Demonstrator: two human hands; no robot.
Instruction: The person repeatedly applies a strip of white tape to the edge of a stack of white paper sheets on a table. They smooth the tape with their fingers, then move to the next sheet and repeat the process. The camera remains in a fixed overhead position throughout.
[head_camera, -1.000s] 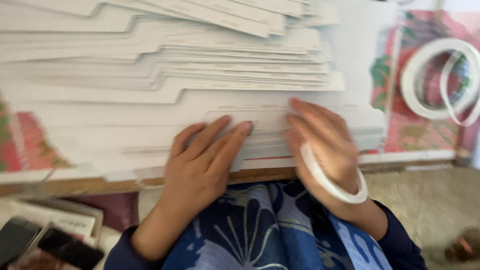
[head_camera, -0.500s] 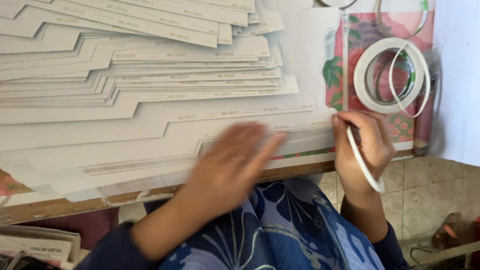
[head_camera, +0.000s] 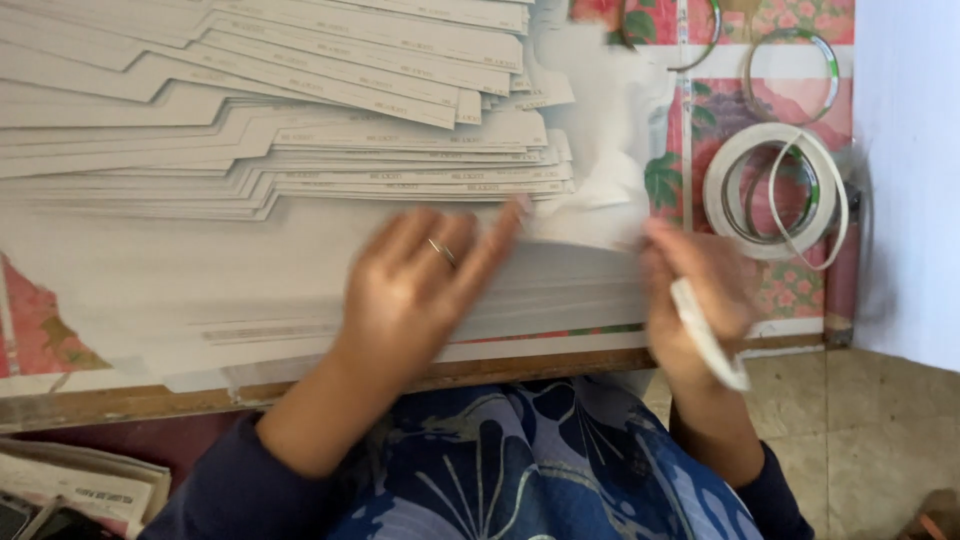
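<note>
right hand (head_camera: 697, 300): blurred, tape roll (head_camera: 708, 335) looped around it, at table edge (head_camera: 540, 368)
left hand (head_camera: 420, 290): fingers spread flat on white card sheets (head_camera: 300, 290)
card stack (head_camera: 300, 130): fanned, behind hands
tape rolls (head_camera: 775, 190): far right on floral cloth (head_camera: 690, 120)

Wooden table edge (head_camera: 560, 368) runs across near side below me. Floral pink-green cloth (head_camera: 800, 290) covers tabletop at right. Beige tiled floor (head_camera: 860, 450) at near right. Pale wall (head_camera: 905, 170) on far right. Folded newspapers (head_camera: 70, 485) near left. Soft, even daylight.
</note>
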